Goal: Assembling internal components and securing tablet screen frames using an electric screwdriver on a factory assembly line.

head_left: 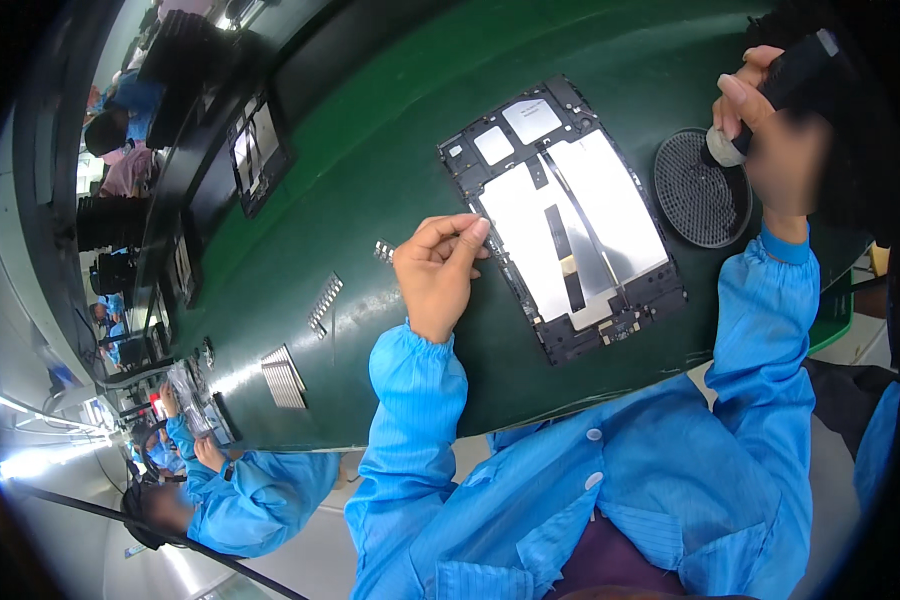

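Tablet assembly [602,205], one, between two hands [438,272] [792,165].

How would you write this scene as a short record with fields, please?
Left hand: fingers pinched together at the left edge of the opened device; any held part cannot be made out
Right hand: at the far right, beside the round black dish, a pale piece at its fingers; grip unclear
Device: flat on the green table, silver panels showing
Left of left hand: dotted strip, bundle of pale strips
Lower left: co-worker in blue
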Tool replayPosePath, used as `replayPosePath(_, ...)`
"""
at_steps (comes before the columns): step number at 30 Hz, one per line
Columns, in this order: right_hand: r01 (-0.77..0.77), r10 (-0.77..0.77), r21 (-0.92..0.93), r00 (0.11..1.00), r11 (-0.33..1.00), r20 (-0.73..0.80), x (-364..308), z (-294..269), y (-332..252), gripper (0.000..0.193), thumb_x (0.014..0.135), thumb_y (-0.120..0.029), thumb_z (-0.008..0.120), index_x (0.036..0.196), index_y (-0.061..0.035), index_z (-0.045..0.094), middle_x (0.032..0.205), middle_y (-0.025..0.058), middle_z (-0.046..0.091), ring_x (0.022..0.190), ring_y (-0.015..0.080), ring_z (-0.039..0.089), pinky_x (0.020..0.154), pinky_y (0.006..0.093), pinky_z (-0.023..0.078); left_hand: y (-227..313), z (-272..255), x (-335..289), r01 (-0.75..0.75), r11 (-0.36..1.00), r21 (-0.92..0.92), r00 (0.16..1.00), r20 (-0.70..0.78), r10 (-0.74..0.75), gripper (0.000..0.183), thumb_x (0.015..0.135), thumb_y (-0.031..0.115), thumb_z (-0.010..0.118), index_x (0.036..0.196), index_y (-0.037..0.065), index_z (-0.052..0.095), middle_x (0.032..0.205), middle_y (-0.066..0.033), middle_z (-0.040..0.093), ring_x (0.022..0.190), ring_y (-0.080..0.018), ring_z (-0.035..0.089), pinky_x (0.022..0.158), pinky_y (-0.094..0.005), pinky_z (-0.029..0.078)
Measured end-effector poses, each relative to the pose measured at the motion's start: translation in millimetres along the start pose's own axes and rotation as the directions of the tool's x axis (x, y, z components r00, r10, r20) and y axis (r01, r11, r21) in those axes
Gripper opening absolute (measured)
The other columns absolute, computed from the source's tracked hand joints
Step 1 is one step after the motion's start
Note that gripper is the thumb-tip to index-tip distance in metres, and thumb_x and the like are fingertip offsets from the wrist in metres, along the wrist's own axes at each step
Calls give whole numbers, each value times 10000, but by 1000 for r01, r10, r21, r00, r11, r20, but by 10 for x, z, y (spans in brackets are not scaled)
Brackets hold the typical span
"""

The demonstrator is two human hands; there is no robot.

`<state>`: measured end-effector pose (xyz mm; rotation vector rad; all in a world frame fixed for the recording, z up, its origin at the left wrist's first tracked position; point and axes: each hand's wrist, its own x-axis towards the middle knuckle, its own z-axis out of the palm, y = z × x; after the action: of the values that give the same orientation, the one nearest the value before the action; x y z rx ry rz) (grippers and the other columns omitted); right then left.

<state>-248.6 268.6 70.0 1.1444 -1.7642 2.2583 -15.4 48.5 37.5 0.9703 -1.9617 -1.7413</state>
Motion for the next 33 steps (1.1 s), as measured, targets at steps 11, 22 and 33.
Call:
replayPosePath(11,52,-51,-18,997,998,50,-1,-34,29,272,826,-15,612,1080,2,517,687,45,523,535,117,503,521,284,428,-18,-37,71,-50,997,59,998,35,48,142,810,88,690,922,7,661,791,-29,646,666,-86,600,501,-186,450)
replayPosePath(22,10,-10,-68,1000,998,-3,-10,-51,34,281,813,-24,623,1074,4,521,691,34,516,537,119,522,518,282,430,4,-37,88,-16,998,66,999,47,13,164,803,87,698,916,-14,636,846,-39,638,719,-81,609,523,-197,480)
replayPosePath(33,11,-10,-44,1000,999,10,27,-57,92,275,819,-28,619,1074,10,521,687,33,510,539,123,523,520,286,431,-33,-22,87,-71,997,-15,997,10,72,148,800,91,705,879,1,619,782,-36,647,678,-78,604,516,-193,468)
